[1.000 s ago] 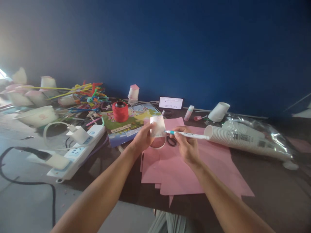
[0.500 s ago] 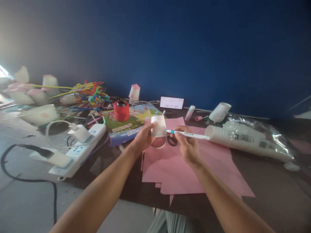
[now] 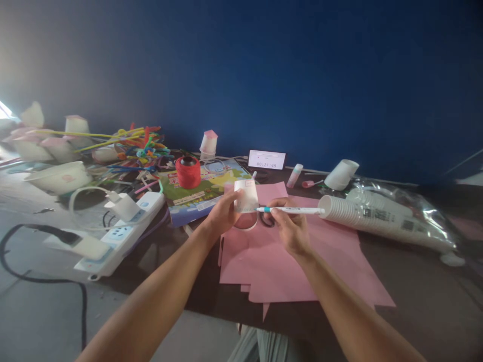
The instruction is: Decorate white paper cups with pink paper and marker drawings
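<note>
Closed round a white paper cup [image 3: 248,193], the left hand [image 3: 222,211] grips its side at the centre of the clock, while the right hand [image 3: 290,226] pinches a pen [image 3: 298,210] at three o'clock, thumb and finger together on the barrel. Below them, pink paper [image 3: 287,271] spreads mostly toward four and six o'clock, and a black loop [image 3: 267,224], likely a scissors handle, shows at four, partly behind the pen. The pen's tip seems to meet the lower right of the cup, where faint marks show, so the step in hand looks like drawing on its side. Next, I judge, a light stroke is called for, with the cup held firm and turned a little to bring bare wall under the tip. Between eight and nine lies a power strip [image 3: 130,223]; a stack of cups [image 3: 372,216] in plastic lies near three. Farther back, a book [image 3: 199,196] carries red thread [image 3: 188,176] between nine and ten, a tube [image 3: 295,176] stands at two, a phone [image 3: 266,159] at one, and a cup with a pink top [image 3: 209,143] at eleven.
</note>
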A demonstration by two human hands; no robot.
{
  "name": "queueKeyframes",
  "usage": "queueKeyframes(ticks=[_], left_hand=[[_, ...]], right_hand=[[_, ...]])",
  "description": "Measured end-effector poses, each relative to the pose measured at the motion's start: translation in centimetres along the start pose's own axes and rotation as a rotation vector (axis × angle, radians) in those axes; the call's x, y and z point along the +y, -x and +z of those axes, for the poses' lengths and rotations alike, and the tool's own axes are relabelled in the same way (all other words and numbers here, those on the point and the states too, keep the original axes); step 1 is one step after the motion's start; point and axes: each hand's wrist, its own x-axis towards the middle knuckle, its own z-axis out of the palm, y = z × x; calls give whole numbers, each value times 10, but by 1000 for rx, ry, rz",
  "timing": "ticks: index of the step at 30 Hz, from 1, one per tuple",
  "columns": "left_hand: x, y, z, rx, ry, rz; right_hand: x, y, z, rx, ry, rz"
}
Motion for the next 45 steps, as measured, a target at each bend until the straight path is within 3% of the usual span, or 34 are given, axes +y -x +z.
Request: queueKeyframes(ticks=[12, 18, 25, 45], left_hand=[[-1, -1, 1, -99, 78, 14], [1, 0, 2, -91, 82, -14], [-1, -1, 1, -108, 97, -18], [1, 1, 4, -121, 106, -25]], right_hand=[[-8, 2, 4, -2, 108, 31], [-6, 1, 4, 42, 142, 22], [-2, -3, 2, 105, -48, 20], [4, -2, -1, 143, 68, 4]])
